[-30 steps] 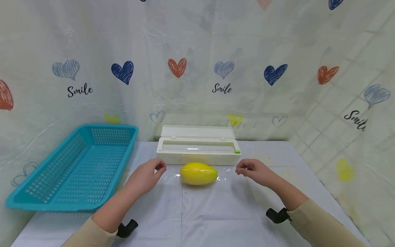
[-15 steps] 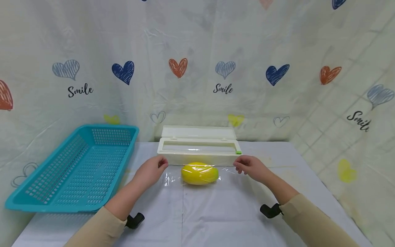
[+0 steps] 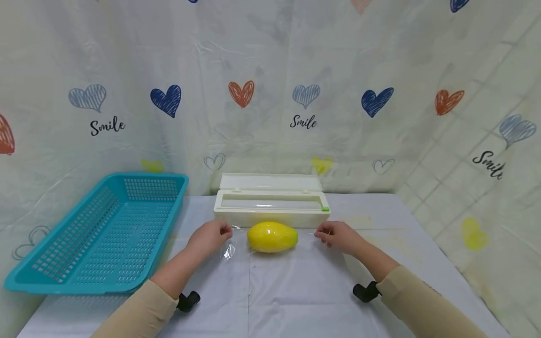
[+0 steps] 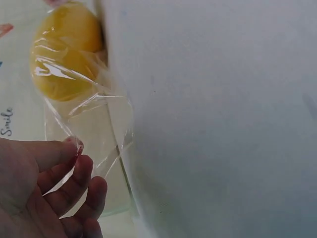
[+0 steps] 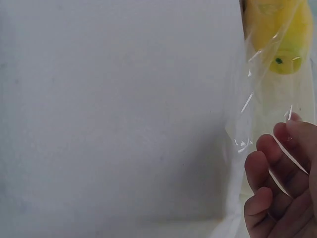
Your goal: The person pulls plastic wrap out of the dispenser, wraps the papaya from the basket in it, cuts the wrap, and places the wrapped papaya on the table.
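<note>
Thumbs and fingertips of left hand and right hand are pinching clear film, probably light, limp and clingy, best taken by its corners, while the film-draped yellow fruit, likely firm and slick, is resting toward the table's far edge.

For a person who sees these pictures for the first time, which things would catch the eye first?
Probably the bright yellow fruit in front of the open white box, under clear film that the left hand and right hand pinch on either side. Next, likely, the large turquoise basket at the left of the table, and the coloured hearts on the backdrop.
</note>
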